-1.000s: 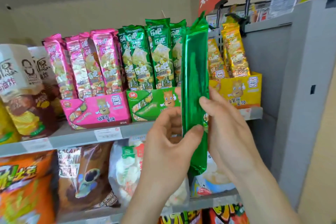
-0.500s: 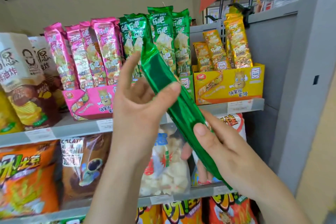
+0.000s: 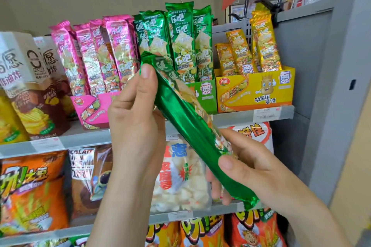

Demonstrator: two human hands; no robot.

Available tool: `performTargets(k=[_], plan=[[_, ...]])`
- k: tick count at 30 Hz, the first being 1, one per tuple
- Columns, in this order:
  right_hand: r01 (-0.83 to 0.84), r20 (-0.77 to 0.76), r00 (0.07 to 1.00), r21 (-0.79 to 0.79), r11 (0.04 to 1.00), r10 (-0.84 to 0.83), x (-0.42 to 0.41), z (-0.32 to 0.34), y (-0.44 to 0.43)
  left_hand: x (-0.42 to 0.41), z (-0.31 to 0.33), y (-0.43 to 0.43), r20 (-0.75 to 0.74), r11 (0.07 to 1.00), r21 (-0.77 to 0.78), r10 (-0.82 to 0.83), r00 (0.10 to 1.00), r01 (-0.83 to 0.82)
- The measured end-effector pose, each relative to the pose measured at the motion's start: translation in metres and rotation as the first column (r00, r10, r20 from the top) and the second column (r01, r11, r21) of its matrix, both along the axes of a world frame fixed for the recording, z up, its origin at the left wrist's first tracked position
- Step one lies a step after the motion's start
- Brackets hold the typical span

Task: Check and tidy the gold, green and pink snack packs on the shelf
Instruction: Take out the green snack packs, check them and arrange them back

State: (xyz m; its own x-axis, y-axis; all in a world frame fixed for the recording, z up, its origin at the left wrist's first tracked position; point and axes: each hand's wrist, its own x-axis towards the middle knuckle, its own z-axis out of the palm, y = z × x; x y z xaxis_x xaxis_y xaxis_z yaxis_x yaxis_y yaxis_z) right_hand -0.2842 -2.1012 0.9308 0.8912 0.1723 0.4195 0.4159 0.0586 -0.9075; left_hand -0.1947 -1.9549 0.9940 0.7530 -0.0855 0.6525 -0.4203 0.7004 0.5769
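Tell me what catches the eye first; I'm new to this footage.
A green pack is held slantwise mid-frame, the left hand pinching its top and the right hand gripping its lower end. Behind, pink packs, green packs and gold packs stand on the shelf.

"乐吧" printed on green packs point(image 3: 181, 46), pink packs point(image 3: 118, 50), gold packs point(image 3: 265, 46); "好佳" on white bag point(image 3: 261, 136).

Glossy green foil, mostly plain, on held pack point(image 3: 180, 118) at centre. Pink foil packs point(image 3: 118, 52) in pink box point(image 3: 94, 110) at left; green packs point(image 3: 180, 38) upper middle; gold packs point(image 3: 265, 46) in yellow box point(image 3: 255, 94) with potato cartoon at right. Grey shelf point(image 3: 84, 139).
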Motion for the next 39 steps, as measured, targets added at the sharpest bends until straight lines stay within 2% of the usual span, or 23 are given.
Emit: performTargets(k=[2, 7, 12, 15, 21, 24, 26, 29, 32, 34, 36, 39], plan=[[-0.021, -0.002, 1.000, 0.036, 0.999, 0.021, 0.000, 0.001, 0.002, 0.001, 0.000, 0.000, -0.002, 0.997, -0.003, -0.071, 0.997, 0.071], [0.139, 0.046, 0.989, 0.073, 0.988, -0.142, 0.005, -0.002, 0.011, 0.001, -0.005, -0.007, 0.009, 0.987, 0.088, -0.137, 0.990, 0.136], [0.183, 0.036, 0.980, 0.216, 0.959, -0.195, 0.009, -0.003, 0.017, 0.001, -0.018, -0.014, 0.018, 0.974, 0.198, -0.112, 0.994, 0.106], [0.277, 0.045, 0.952, 0.286, 0.917, -0.302, 0.013, -0.001, 0.020, -0.006, -0.032, -0.022, 0.038, 0.948, 0.308, -0.102, 0.994, 0.085], [0.486, 0.142, 0.840, 0.234, 0.842, -0.524, 0.016, 0.001, 0.022, -0.016, -0.046, -0.027, 0.042, 0.935, 0.348, -0.083, 0.996, 0.064], [0.619, 0.265, 0.728, 0.145, 0.772, -0.633, 0.020, 0.000, 0.022, -0.024, -0.054, -0.028, 0.048, 0.910, 0.409, -0.092, 0.995, 0.064], [0.641, 0.355, 0.689, 0.110, 0.760, -0.632, 0.020, 0.001, 0.021, -0.029, -0.056, -0.029, 0.070, 0.902, 0.431, -0.062, 0.996, 0.026], [0.544, 0.357, 0.763, 0.095, 0.834, -0.539, 0.017, -0.001, 0.019, -0.029, -0.053, -0.028, 0.094, 0.908, 0.417, -0.010, 0.995, -0.031], [0.316, 0.291, 0.905, 0.033, 0.948, -0.311, 0.008, -0.005, 0.013, -0.024, -0.048, -0.025, 0.055, 0.925, 0.378, 0.019, 0.998, -0.038], [0.203, 0.237, 0.951, 0.012, 0.979, -0.200, 0.002, -0.006, 0.009, -0.023, -0.048, -0.025, 0.058, 0.916, 0.397, 0.030, 0.998, -0.051], [0.240, 0.197, 0.951, 0.025, 0.971, -0.240, -0.002, -0.007, 0.007, -0.022, -0.049, -0.026, 0.037, 0.916, 0.396, 0.054, 0.998, -0.064], [0.401, 0.181, 0.894, 0.082, 0.912, -0.410, -0.003, -0.012, 0.008, -0.021, -0.049, -0.029, 0.027, 0.918, 0.384, 0.098, 0.995, -0.101]])
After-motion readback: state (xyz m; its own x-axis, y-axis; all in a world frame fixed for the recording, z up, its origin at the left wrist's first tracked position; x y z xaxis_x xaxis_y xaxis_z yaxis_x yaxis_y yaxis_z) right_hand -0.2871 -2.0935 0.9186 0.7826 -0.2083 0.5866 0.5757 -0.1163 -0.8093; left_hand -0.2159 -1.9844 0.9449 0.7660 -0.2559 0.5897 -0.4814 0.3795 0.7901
